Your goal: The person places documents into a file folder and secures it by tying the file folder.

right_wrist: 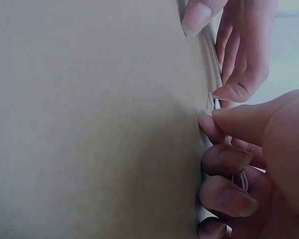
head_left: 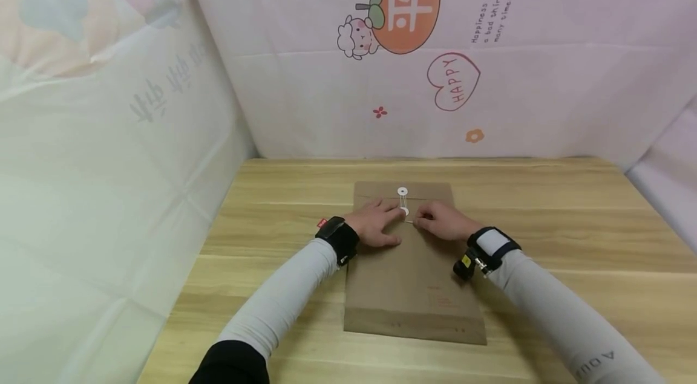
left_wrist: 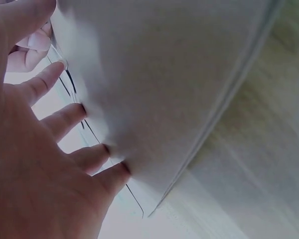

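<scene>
A brown paper document envelope (head_left: 408, 287) lies flat on the table, its flap folded down at the far end. Two white round buttons sit one above the other near that end, the upper button (head_left: 402, 191) on the flap and the lower one partly behind a fingertip. White string runs between them. My left hand (head_left: 376, 224) rests on the envelope with fingers spread, the index fingertip at the lower button. Just to the right, my right hand (head_left: 443, 221) pinches the loose string (right_wrist: 244, 180) between thumb and index finger, other fingers curled.
The wooden table (head_left: 283, 202) extends around the envelope on all sides. A printed white cloth (head_left: 305, 100) hangs behind the table's far edge, and another cloth closes off the left side. Each wrist wears a black strap.
</scene>
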Demonstrator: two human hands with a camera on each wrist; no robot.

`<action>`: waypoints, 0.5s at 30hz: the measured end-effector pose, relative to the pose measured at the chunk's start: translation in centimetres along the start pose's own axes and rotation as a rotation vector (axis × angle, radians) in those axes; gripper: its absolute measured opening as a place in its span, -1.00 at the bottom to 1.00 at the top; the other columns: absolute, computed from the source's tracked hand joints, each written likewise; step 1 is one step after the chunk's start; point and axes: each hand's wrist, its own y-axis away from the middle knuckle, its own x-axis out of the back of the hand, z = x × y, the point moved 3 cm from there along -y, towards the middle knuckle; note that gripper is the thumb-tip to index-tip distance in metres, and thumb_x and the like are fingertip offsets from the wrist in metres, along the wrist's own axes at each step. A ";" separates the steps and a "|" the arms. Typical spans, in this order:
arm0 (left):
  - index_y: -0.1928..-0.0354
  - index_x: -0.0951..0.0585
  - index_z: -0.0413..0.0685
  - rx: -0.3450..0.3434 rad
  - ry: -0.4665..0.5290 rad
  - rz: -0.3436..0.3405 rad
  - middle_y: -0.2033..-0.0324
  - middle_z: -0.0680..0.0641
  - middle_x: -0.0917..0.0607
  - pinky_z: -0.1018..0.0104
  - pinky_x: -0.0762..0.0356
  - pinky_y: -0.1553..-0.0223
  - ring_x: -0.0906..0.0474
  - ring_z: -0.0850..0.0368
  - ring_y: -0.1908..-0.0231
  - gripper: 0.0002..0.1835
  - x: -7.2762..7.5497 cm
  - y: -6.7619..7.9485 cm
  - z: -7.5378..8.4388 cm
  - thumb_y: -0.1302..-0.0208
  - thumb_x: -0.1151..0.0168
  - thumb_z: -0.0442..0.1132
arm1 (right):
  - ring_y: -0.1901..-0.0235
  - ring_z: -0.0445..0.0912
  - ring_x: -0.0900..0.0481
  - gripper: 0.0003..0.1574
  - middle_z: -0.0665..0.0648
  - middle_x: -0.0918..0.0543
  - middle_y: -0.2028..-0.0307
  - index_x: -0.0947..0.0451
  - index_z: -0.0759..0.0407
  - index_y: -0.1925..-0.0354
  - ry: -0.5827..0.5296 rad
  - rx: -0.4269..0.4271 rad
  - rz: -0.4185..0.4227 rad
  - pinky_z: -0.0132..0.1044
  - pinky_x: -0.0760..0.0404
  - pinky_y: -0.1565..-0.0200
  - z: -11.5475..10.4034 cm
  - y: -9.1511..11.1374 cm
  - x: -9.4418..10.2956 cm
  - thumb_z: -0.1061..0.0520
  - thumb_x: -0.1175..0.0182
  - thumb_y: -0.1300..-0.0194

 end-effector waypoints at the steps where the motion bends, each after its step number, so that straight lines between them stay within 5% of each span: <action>1: -0.56 -0.25 0.15 -0.001 -0.005 0.005 -0.59 -0.08 -0.12 -0.03 -0.01 -0.53 0.05 -0.27 -0.56 -0.28 -0.1 -0.1 -0.1 -0.47 -0.13 0.18 | 0.43 -0.14 -0.45 -0.79 -0.02 -0.55 0.46 -0.66 0.11 0.38 -0.001 -0.002 -0.005 -0.25 -0.41 0.33 -0.1 0.0 0.1 0.18 -0.21 -0.45; 15: -0.56 -0.25 0.19 0.010 -0.012 0.015 -0.60 -0.03 -0.11 0.02 0.00 -0.53 0.08 -0.24 -0.57 -0.26 -0.4 0.0 -0.1 -0.43 -0.15 0.22 | 0.41 -0.16 -0.44 -0.81 -0.07 -0.57 0.46 -0.71 0.09 0.37 -0.026 0.045 -0.056 -0.26 -0.40 0.30 -0.6 0.5 0.4 0.19 -0.25 -0.42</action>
